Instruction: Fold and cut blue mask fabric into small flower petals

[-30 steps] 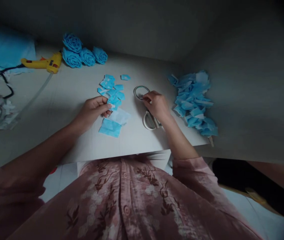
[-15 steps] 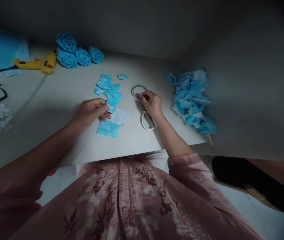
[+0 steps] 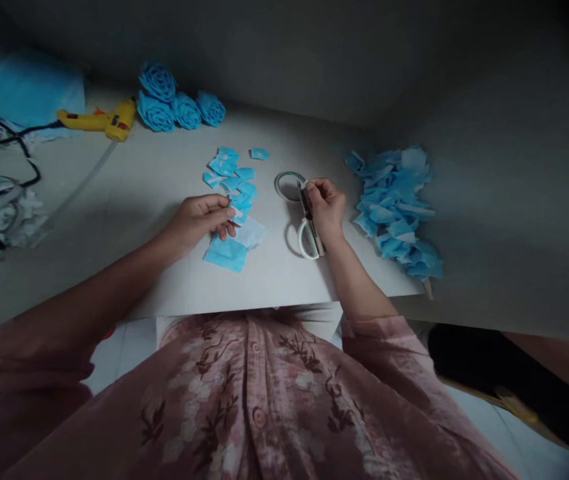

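Note:
My left hand (image 3: 207,217) pinches a small blue fabric piece (image 3: 241,208) between thumb and fingers. Under and beside it lie a larger blue fabric piece (image 3: 225,254) and a whitish one (image 3: 253,233). Several small blue cut pieces (image 3: 227,162) are spread just beyond. My right hand (image 3: 328,207) is closed in a pinch on a small white bit (image 3: 305,185), too small to make out well. Beneath that hand rest scissors with white handles (image 3: 308,241), blades pointing away from me. A thin ring, like a roll of tape (image 3: 279,189), lies left of its fingertips.
Blue rolled fabric roses (image 3: 158,112) sit at the back left, beside a yellow glue gun (image 3: 97,121) with a black cord. Blue sheets (image 3: 29,93) and a white tangled heap (image 3: 11,230) are at far left. A pile of blue scraps (image 3: 394,193) lies right, by the wall.
The whole view has shifted, so the table's things sit further right. My right hand has drawn slightly away from the ring, uncovering the scissors' blades. My left hand keeps its pinch.

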### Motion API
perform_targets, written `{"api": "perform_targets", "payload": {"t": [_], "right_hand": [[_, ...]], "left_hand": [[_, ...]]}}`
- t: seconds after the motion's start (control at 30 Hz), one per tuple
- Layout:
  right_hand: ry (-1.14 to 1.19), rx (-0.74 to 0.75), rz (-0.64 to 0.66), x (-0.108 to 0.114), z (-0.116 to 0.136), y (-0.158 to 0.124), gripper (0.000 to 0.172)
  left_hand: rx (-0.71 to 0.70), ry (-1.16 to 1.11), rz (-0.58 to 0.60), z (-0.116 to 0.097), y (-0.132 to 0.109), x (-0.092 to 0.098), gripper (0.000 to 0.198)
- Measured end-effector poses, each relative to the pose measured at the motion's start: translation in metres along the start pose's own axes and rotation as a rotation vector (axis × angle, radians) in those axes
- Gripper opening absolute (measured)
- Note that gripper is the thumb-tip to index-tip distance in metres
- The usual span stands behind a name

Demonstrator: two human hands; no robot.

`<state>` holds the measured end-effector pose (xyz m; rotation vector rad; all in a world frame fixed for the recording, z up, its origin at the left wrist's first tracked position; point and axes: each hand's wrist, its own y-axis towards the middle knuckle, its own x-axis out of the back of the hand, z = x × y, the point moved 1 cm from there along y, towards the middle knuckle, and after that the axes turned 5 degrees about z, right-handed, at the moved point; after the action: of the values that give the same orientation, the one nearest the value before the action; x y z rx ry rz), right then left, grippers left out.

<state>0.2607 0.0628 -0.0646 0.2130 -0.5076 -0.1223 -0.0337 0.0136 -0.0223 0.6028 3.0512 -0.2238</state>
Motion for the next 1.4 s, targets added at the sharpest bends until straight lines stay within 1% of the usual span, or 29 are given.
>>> {"api": "perform_targets", "payload": {"t": [0.1,0.23,0.37,0.5,0.57,0.6,0.67,0.7,0.77,0.8,0.83,0.87,0.9,0.97,1.1,1.17,1.23,1.27,1.3,1.33,1.4], "right_hand": [[0.049,-0.002,-0.081,-0.001,0.001,0.0,0.032],[0.052,-0.022,-0.066,-0.003,0.006,-0.002,0.034],[0.067,-0.045,-0.082,-0.006,0.005,-0.003,0.037],[0.186,-0.074,-0.076,-0.017,0.004,-0.004,0.045],[0.226,-0.036,-0.062,-0.02,0.011,-0.008,0.048],[0.222,0.014,-0.063,-0.021,0.018,-0.012,0.048],[0.172,0.179,-0.068,-0.022,0.036,-0.021,0.043],[0.105,0.299,-0.065,-0.022,0.047,-0.026,0.037],[-0.064,0.619,-0.069,-0.026,0.067,-0.036,0.023],[-0.131,0.755,-0.099,-0.029,0.076,-0.04,0.016],[-0.186,0.86,-0.137,-0.032,0.082,-0.044,0.013],[-0.231,0.933,-0.173,-0.035,0.087,-0.046,0.013],[-0.268,0.979,-0.209,-0.038,0.089,-0.047,0.014],[-0.325,1.026,-0.254,-0.044,0.089,-0.047,0.013],[-0.378,1.075,-0.29,-0.048,0.085,-0.045,0.011],[-0.368,1.068,-0.292,-0.048,0.083,-0.047,0.011],[-0.287,0.978,-0.255,-0.048,0.082,-0.048,0.01],[-0.202,0.883,-0.227,-0.049,0.081,-0.048,0.009],[-0.085,0.755,-0.19,-0.049,0.08,-0.048,0.012],[0.055,0.609,-0.141,-0.049,0.078,-0.048,0.018],[0.35,0.326,-0.001,-0.05,0.075,-0.047,0.031]], "left_hand": [[-0.003,-0.019,0.011,0.001,0.001,0.0,0.023],[-0.018,-0.046,0.032,0.002,0.002,0.001,0.024],[-0.031,-0.056,0.046,0.001,0.002,0.001,0.025],[-0.034,-0.078,0.049,0.001,0.003,0.0,0.024],[-0.029,-0.086,0.044,-0.001,0.002,0.0,0.021],[-0.025,-0.088,0.042,-0.002,0.002,-0.001,0.02],[-0.016,-0.092,0.037,-0.003,0.001,-0.001,0.017],[-0.013,-0.091,0.037,-0.004,0.0,-0.001,0.017],[-0.01,-0.084,0.04,-0.005,-0.001,-0.002,0.016],[-0.009,-0.08,0.044,-0.005,-0.001,-0.002,0.016],[-0.007,-0.077,0.049,-0.006,-0.001,-0.002,0.016],[-0.006,-0.074,0.054,-0.006,-0.001,-0.002,0.017],[-0.004,-0.071,0.056,-0.006,-0.002,-0.002,0.017],[-0.006,-0.068,0.057,-0.008,-0.002,-0.003,0.016],[-0.011,-0.059,0.062,-0.009,-0.003,-0.003,0.015],[-0.014,-0.061,0.069,-0.009,-0.003,-0.003,0.014],[-0.022,-0.064,0.079,-0.009,-0.003,-0.003,0.013],[-0.027,-0.064,0.081,-0.008,-0.003,-0.003,0.013],[-0.031,-0.063,0.08,-0.008,-0.003,-0.004,0.012],[-0.033,-0.063,0.078,-0.008,-0.003,-0.004,0.011],[-0.031,-0.068,0.072,-0.007,-0.003,-0.004,0.01]]}}
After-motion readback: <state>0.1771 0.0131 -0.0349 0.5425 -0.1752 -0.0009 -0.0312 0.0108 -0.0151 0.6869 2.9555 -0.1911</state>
